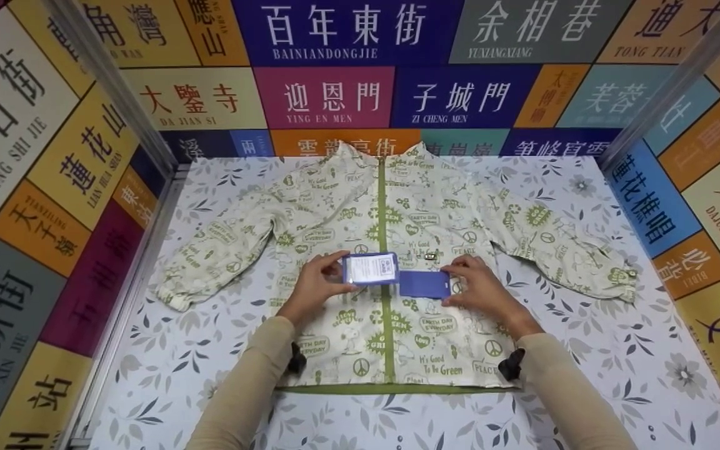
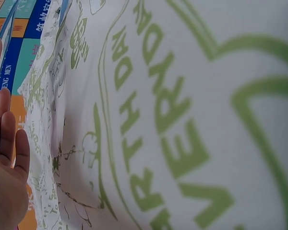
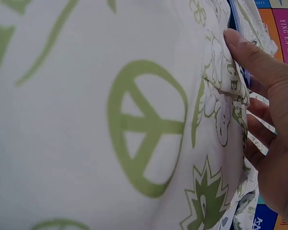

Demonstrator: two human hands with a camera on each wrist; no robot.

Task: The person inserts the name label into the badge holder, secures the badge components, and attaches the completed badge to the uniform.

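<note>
In the head view my left hand (image 1: 315,286) pinches the left end of a blue-framed badge holder (image 1: 369,269) with a white printed card showing. My right hand (image 1: 482,290) pinches the right end of a flat blue plastic piece (image 1: 424,284), which has a small slot near that end. The inner ends of the two pieces meet over the jacket's green zipper strip. Beneath both hands a white jacket (image 1: 341,331) with green print lies spread out. The left wrist view catches the holder's edge (image 2: 4,52) beside the fingers; in the right wrist view the thumb (image 3: 240,40) lies along a blue edge.
The jacket's sleeves (image 1: 216,250) stretch out to both sides on a leaf-patterned table (image 1: 585,356). A small metallic piece (image 1: 430,256) lies on the jacket just above the blue plastic. Walls of coloured sign panels (image 1: 322,97) enclose the back and sides.
</note>
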